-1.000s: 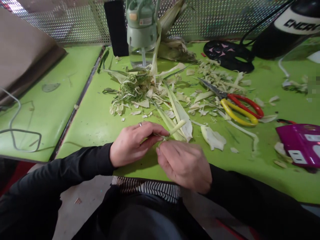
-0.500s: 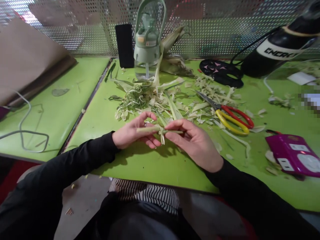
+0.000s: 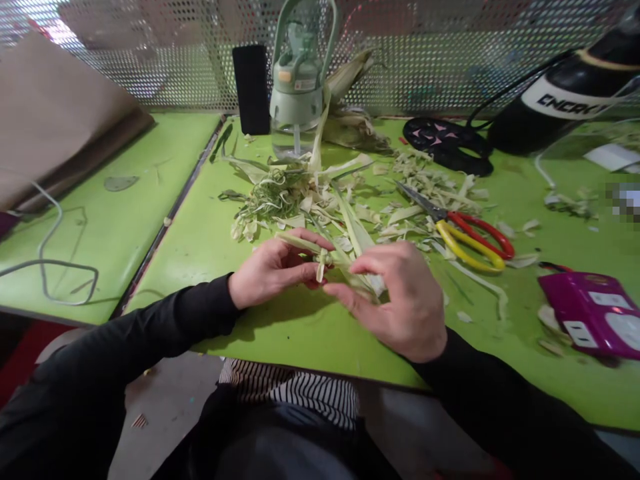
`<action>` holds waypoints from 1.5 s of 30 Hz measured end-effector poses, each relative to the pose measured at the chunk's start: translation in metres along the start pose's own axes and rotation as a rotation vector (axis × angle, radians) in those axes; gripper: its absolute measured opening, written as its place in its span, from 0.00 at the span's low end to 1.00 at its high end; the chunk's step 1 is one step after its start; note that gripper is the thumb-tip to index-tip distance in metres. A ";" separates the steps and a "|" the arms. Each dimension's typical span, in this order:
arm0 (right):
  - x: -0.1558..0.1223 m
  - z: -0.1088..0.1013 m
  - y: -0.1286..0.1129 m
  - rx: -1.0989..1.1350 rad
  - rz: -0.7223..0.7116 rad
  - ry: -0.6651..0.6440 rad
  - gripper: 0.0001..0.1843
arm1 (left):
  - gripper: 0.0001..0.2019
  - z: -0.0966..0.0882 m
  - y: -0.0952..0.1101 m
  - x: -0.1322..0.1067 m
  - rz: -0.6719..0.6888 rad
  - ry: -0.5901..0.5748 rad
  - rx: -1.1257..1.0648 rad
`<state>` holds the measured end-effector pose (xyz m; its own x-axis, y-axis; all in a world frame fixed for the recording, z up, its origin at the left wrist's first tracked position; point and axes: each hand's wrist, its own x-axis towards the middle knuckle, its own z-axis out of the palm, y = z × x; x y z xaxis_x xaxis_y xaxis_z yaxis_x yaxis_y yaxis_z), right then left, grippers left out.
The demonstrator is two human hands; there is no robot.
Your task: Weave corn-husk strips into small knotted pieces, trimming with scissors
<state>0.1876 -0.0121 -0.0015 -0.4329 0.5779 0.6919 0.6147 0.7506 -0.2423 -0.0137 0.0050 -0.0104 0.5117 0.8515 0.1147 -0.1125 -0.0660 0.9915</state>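
Running beneath everything noted here, the green table (image 3: 320,340) is serving as the work surface. Towards its back, a pale green bottle (image 3: 296,100) is standing upright. In front of the bottle, a heap of shredded leaves (image 3: 285,190) is spreading out, and a pair of scissors (image 3: 441,216) is lying to its right. From where I am standing, the right hand (image 3: 405,303) is hovering with thumb and forefinger parted, seemingly gripping nothing. The left hand (image 3: 267,267) is pinching a knotted leaf strip (image 3: 323,257) between thumb and fingers, just above the table. The strip is looking light, soft and bendable, and is appearing liable to split lengthwise; the knot is offering the safest hold, the thin ends the weakest.
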 end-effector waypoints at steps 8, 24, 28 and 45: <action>-0.005 0.005 -0.007 -0.248 -0.060 -0.118 0.07 | 0.12 0.004 -0.001 -0.008 0.396 0.152 0.857; -0.006 0.002 -0.019 0.006 -0.070 -0.100 0.15 | 0.09 0.009 0.003 -0.014 0.622 0.185 1.260; -0.007 0.004 -0.022 0.022 -0.061 -0.091 0.13 | 0.10 0.009 -0.001 -0.014 0.604 0.186 1.175; 0.006 -0.007 0.006 0.536 0.457 -0.294 0.11 | 0.13 -0.007 0.000 0.000 -0.176 -0.163 -0.343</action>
<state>0.1936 -0.0071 0.0061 -0.4165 0.8735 0.2521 0.4029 0.4259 -0.8101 -0.0191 0.0088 -0.0104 0.6738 0.7387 -0.0187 -0.2742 0.2734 0.9220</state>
